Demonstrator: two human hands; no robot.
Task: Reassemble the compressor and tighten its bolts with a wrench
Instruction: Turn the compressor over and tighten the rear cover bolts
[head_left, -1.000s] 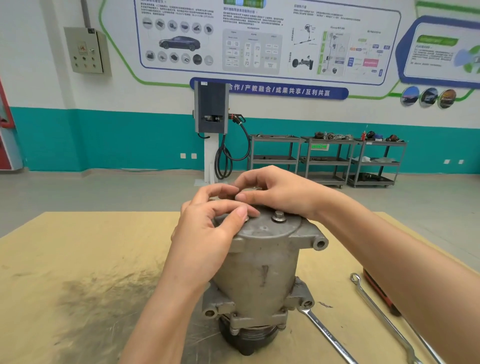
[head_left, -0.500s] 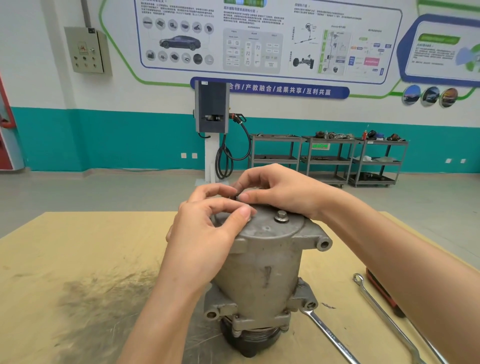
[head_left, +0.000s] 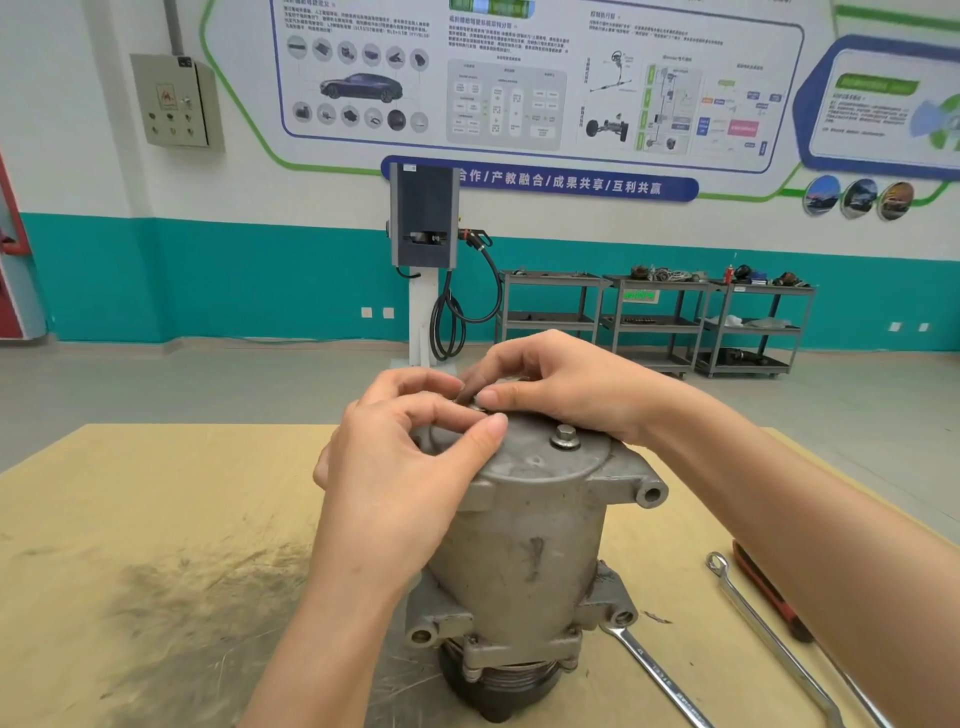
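A grey metal compressor (head_left: 524, 540) stands upright on the wooden table (head_left: 156, 519), pulley end down. One bolt (head_left: 565, 435) sticks up from its top cover, on the right. My left hand (head_left: 400, 457) wraps the cover's left edge, thumb lying across the top. My right hand (head_left: 561, 384) reaches over the far rim and pinches a small bolt (head_left: 470, 397) between thumb and fingers; that bolt is mostly hidden. Two wrenches lie to the right: a short wrench (head_left: 654, 675) beside the base and a long wrench (head_left: 769, 639) further out.
A red-handled tool (head_left: 763, 587) lies along the table's right edge beside the long wrench. The tabletop left of the compressor is scuffed and dark. Beyond the table are a charging post (head_left: 423, 249) and metal shelf carts (head_left: 654, 322) against the wall.
My right fingertips have shifted slightly on the small bolt at the far rim. My left hand keeps its hold on the cover. The compressor stays in place.
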